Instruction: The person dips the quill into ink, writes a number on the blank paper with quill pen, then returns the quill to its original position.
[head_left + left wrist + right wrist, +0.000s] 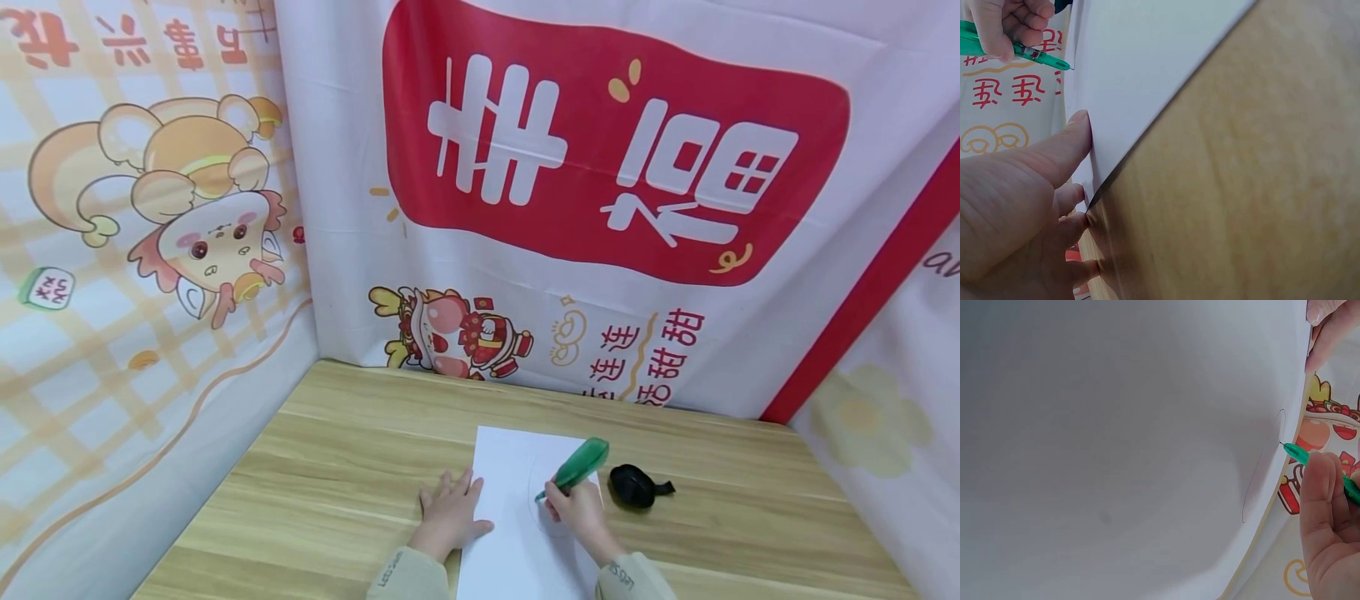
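A sheet of white paper point(504, 550) lies on the wooden table. My left hand point(450, 512) rests flat at its left edge, with the thumb on the sheet and the fingers spread. My right hand point(581, 508) pinches a green pen point(587, 460) with a broad, leaf-like upper end, tilted up to the right. The pen's fine tip meets the paper, as the right wrist view also shows. A thin curved line point(1260, 464) is drawn there, running from the tip round a narrow bend and down the sheet. In the head view it looks like part of a faint oval.
A rounded black object point(632, 486) with a short tab lies just right of the paper. The wooden table point(360, 442) reaches back to a hanging white cloth point(337, 208) with a red printed panel. Patterned cloths hang at both sides.
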`<state>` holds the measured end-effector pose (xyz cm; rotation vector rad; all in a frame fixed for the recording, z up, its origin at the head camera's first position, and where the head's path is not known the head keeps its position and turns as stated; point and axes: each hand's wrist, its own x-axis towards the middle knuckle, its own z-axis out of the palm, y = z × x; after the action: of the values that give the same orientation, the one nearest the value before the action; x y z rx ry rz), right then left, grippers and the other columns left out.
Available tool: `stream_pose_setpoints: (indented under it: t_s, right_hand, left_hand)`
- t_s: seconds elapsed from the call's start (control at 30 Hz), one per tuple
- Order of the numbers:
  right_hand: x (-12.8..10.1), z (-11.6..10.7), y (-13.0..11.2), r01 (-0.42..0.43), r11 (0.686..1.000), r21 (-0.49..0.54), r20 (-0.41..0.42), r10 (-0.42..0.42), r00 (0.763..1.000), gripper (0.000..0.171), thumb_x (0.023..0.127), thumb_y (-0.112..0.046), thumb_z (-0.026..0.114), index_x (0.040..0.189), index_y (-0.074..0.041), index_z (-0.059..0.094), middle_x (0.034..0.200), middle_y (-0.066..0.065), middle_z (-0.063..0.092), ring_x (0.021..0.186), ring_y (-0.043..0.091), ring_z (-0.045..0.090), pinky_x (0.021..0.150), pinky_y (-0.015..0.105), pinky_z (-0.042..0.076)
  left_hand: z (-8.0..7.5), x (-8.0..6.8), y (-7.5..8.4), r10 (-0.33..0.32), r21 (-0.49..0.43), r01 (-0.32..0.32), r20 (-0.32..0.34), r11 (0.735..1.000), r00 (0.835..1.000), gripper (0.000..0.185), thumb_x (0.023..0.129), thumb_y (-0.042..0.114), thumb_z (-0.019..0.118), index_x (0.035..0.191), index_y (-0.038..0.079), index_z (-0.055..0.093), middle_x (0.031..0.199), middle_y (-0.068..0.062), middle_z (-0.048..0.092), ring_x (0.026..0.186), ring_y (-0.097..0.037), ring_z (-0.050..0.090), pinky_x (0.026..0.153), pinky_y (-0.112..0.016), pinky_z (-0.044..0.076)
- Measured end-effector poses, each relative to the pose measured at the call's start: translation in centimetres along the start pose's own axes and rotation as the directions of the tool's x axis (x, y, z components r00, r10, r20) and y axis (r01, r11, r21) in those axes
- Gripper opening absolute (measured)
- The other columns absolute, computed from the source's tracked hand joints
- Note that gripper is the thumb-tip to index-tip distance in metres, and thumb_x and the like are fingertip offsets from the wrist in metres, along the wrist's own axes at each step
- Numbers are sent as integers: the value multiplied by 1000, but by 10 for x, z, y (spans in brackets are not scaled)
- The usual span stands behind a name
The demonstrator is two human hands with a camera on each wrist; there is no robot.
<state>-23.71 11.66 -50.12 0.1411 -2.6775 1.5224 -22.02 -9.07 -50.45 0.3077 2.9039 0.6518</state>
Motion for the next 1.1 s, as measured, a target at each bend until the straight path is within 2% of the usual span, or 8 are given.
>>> stream_pose_setpoints:
  t_s: [1.1]
  right_hand:
    - [-8, 2, -5, 9, 1000, 7, 51, -10, 999, 9, 88, -5, 54, 80, -2, 56, 61, 1, 57, 53, 13, 54, 47, 24, 46]
  left_hand:
    - [-2, -2, 1, 1, -28, -1, 15, 1000, 1000, 66, 82, 38, 66, 135, 5, 44, 144, -17, 31, 131, -49, 16, 94, -73, 4]
